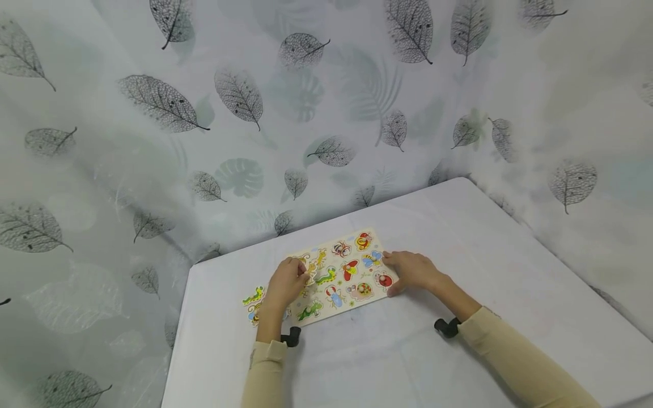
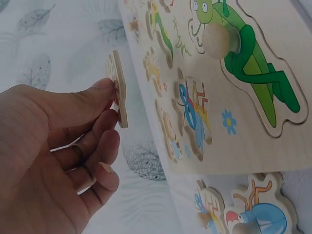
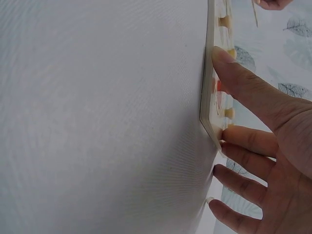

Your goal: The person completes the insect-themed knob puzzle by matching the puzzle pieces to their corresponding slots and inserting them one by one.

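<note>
My left hand (image 1: 285, 283) pinches a thin wooden puzzle piece (image 2: 121, 90) between thumb and fingertips, over the left part of a wooden peg puzzle board (image 2: 229, 151). The piece is seen nearly edge-on in the left wrist view, its picture mostly hidden. Insect pictures cover the board, among them a green grasshopper (image 2: 253, 63) with a round knob and a red ladybug (image 1: 384, 280). At the board's right end rests my right hand (image 1: 415, 271), its thumb against the near edge and its other fingers spread along the right side.
Loose puzzle pieces lie left of the board, including a green caterpillar (image 1: 253, 296) and a blue beetle (image 2: 268, 219); my left forearm partly covers them. The white table (image 1: 357, 362) meets leaf-patterned sheets (image 1: 326, 113) at its back and sides.
</note>
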Motion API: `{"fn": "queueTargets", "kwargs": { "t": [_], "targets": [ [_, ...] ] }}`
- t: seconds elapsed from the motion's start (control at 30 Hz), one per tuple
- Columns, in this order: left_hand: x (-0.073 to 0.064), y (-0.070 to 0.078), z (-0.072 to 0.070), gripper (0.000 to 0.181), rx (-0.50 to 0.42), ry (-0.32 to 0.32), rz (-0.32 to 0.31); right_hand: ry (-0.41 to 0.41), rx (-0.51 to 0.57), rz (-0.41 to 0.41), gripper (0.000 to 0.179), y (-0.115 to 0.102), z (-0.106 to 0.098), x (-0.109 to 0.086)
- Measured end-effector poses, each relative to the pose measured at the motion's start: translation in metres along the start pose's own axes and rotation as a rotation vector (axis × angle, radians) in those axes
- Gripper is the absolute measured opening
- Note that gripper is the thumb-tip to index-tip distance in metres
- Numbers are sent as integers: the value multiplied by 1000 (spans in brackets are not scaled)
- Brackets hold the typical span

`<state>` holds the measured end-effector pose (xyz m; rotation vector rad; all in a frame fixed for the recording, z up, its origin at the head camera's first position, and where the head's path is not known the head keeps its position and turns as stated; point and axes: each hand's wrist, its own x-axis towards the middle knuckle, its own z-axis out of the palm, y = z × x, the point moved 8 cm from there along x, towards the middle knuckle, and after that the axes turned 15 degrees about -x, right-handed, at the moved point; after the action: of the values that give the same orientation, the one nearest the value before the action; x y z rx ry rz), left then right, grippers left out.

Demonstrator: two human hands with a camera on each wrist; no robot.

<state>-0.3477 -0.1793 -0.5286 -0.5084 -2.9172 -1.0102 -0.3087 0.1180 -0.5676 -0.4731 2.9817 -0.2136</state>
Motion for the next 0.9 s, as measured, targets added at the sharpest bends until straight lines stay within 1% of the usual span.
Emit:
{"fn": "queueTargets", "kwargs": {
  "t": [0.1, 0.37, 0.7, 0.9],
  "targets": [
    [4, 0, 2, 11, -4, -3, -5, 8, -6, 0, 93, 0, 0, 0],
    [15, 1, 8, 11, -8, -16, 21, 13, -15, -3, 94, 0, 0, 0],
    [26, 5, 20, 13, -15, -59, 15, 23, -1, -3, 94, 1, 3, -3],
    [32, 1, 24, 14, -5, -58, -2, 29, -2, -1, 92, -1, 1, -4]
  ]
}}
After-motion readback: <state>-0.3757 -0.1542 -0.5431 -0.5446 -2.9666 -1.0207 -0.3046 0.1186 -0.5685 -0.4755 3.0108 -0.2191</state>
